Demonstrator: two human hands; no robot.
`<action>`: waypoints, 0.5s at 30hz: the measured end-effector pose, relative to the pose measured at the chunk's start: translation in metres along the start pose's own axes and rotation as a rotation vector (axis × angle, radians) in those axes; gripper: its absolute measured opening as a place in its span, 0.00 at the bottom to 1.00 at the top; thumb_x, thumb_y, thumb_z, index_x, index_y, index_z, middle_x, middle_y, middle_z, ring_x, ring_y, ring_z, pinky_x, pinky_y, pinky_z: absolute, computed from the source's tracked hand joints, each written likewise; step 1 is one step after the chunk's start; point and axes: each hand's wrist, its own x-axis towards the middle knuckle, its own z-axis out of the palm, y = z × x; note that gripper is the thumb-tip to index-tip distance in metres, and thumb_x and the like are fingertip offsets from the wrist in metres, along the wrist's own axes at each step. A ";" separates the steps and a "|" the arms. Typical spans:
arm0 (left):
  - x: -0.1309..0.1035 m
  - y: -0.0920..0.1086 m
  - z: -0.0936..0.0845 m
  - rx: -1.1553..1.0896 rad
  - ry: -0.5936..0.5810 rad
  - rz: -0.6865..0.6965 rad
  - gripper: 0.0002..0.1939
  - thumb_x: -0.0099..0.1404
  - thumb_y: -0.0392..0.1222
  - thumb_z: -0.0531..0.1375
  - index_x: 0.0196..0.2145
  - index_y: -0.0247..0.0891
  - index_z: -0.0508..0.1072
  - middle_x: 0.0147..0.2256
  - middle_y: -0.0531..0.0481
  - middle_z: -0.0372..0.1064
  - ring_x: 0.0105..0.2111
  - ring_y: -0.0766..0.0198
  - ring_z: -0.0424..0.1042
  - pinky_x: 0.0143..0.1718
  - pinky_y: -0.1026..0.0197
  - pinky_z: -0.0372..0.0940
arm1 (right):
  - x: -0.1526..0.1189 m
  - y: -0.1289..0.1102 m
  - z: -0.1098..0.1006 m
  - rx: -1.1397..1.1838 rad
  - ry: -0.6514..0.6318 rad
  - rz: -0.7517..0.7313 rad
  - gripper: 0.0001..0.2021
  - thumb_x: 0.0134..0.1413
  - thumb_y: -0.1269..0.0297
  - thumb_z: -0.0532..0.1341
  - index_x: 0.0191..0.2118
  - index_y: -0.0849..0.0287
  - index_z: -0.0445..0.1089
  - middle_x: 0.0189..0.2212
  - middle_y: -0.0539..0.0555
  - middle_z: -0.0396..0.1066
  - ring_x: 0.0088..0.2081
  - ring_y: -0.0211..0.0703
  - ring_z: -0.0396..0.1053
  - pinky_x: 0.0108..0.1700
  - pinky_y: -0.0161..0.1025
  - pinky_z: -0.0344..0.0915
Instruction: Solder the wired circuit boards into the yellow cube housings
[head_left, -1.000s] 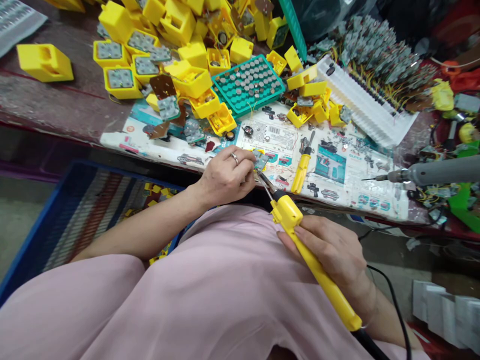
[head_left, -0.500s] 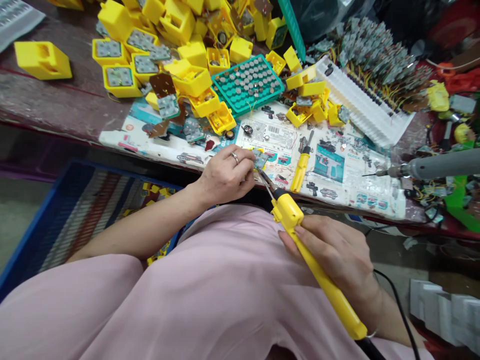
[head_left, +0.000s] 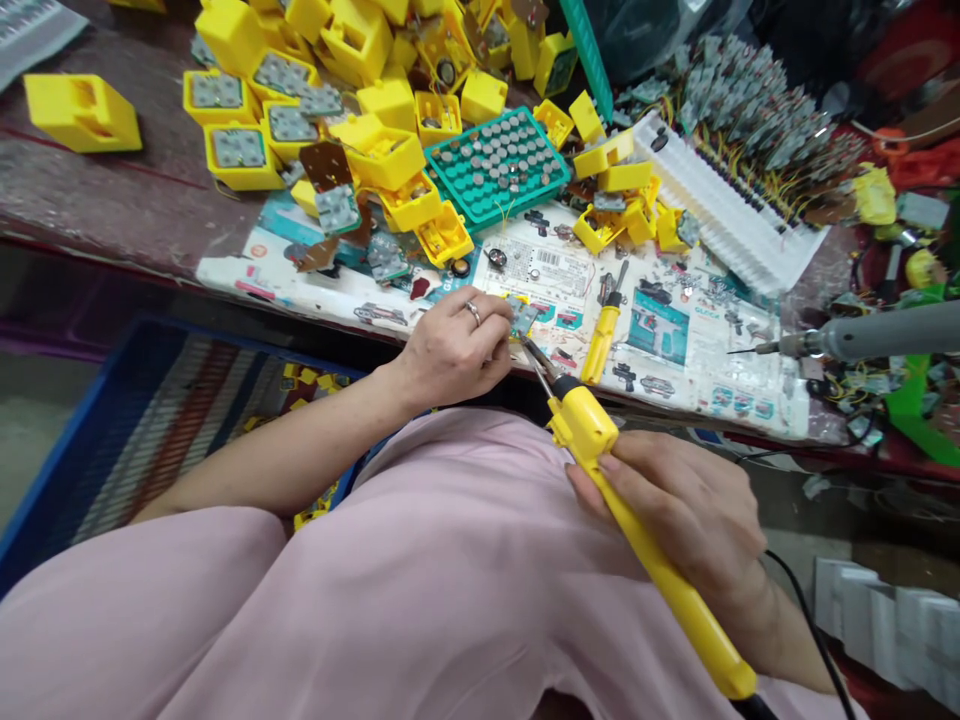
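My left hand (head_left: 461, 345), with a ring on one finger, is closed on a small yellow piece with a grey circuit board (head_left: 523, 316) at the table's front edge. My right hand (head_left: 686, 505) grips a yellow soldering iron (head_left: 656, 555) from the right. The iron's metal tip meets or nearly meets the near side of the board; exact contact is too small to tell. Just beyond lies a yellow-handled screwdriver (head_left: 602, 338) on the printed sheet (head_left: 720, 345).
A teal tray (head_left: 487, 205) of round metal cells lies behind, beside piled yellow housings (head_left: 386, 155). A white foam rack (head_left: 720, 200) holds wired parts. A grey tool (head_left: 885, 332) juts in from the right. A blue crate (head_left: 82, 440) stands lower left.
My right hand and the soldering iron have shifted slightly right and down. My left hand and the board have barely moved.
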 end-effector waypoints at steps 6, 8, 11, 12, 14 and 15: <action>-0.001 -0.001 0.000 0.014 -0.026 -0.002 0.05 0.62 0.32 0.56 0.31 0.39 0.65 0.34 0.46 0.76 0.34 0.60 0.75 0.36 0.56 0.72 | -0.003 0.002 0.000 -0.049 0.049 -0.035 0.11 0.55 0.68 0.69 0.41 0.53 0.67 0.28 0.48 0.78 0.29 0.38 0.76 0.32 0.33 0.74; -0.001 -0.001 0.000 0.023 -0.041 -0.008 0.05 0.62 0.32 0.56 0.30 0.40 0.65 0.35 0.46 0.76 0.34 0.60 0.75 0.36 0.56 0.72 | -0.005 0.004 0.001 -0.052 0.070 -0.025 0.11 0.56 0.67 0.69 0.41 0.54 0.67 0.27 0.49 0.77 0.28 0.38 0.76 0.32 0.33 0.73; -0.001 -0.001 -0.001 0.035 -0.055 -0.012 0.05 0.63 0.32 0.56 0.30 0.40 0.65 0.35 0.47 0.76 0.34 0.61 0.75 0.37 0.56 0.72 | -0.008 0.006 0.003 -0.050 0.088 -0.012 0.12 0.56 0.67 0.69 0.41 0.56 0.66 0.28 0.50 0.77 0.29 0.39 0.76 0.33 0.33 0.72; -0.001 -0.001 -0.001 0.032 -0.048 -0.010 0.05 0.63 0.32 0.56 0.30 0.40 0.65 0.35 0.47 0.76 0.35 0.61 0.75 0.37 0.56 0.72 | -0.008 0.006 0.003 -0.050 0.087 -0.012 0.12 0.56 0.66 0.69 0.41 0.56 0.66 0.28 0.50 0.77 0.29 0.38 0.76 0.33 0.33 0.72; 0.000 -0.001 0.000 0.023 -0.025 -0.003 0.05 0.62 0.32 0.57 0.30 0.39 0.65 0.35 0.46 0.75 0.35 0.61 0.75 0.37 0.57 0.72 | -0.008 0.007 0.004 -0.061 0.081 -0.020 0.10 0.57 0.66 0.68 0.40 0.56 0.66 0.28 0.49 0.77 0.28 0.37 0.75 0.34 0.32 0.72; 0.000 0.000 0.000 0.018 -0.016 -0.002 0.05 0.62 0.32 0.57 0.31 0.39 0.65 0.34 0.46 0.75 0.35 0.61 0.75 0.37 0.57 0.71 | -0.007 0.007 0.004 -0.072 0.088 -0.023 0.09 0.57 0.65 0.68 0.39 0.55 0.66 0.27 0.48 0.76 0.28 0.36 0.75 0.34 0.31 0.72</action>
